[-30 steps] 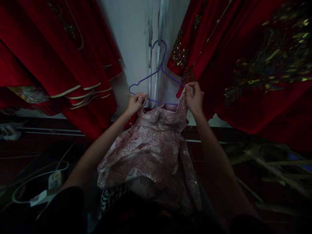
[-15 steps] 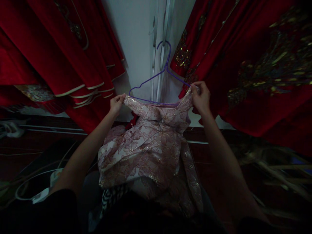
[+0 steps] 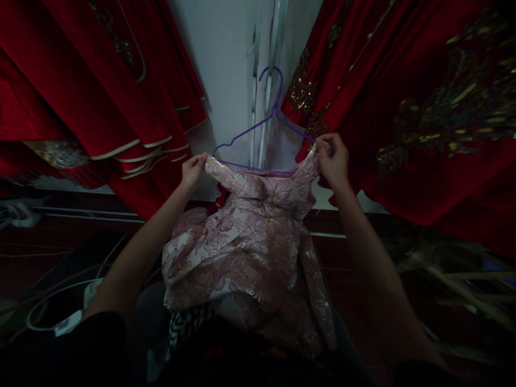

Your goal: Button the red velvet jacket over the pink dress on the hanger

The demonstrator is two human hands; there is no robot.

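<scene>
1. Cable, white and looped (image 3: 32, 317), lies at lower left beside a small white device (image 3: 68, 323), too dark to identify.
2. Red garments (image 3: 133, 102) with pale-edged hems hang at upper left.
3. The left hand (image 3: 193, 173) has thumb and fingers pinched together on the left shoulder corner of the dress.
4. Black-and-white patterned cloth (image 3: 187, 324) shows under the dress's lower edge.
5. The pink brocade dress (image 3: 253, 236) lies spread in the middle, close to the wearer's body, its neckline stretched between both hands.
6. A purple hanger (image 3: 253, 128) stands above it, hook upward, lower bar along the neckline; how far it sits inside is unclear.
7. The right hand (image 3: 334, 161) grips the dress's right shoulder between thumb and fingers, at the hanger's right end.
8. Red fabric with gold sequins (image 3: 387, 161) hangs at far right.
</scene>
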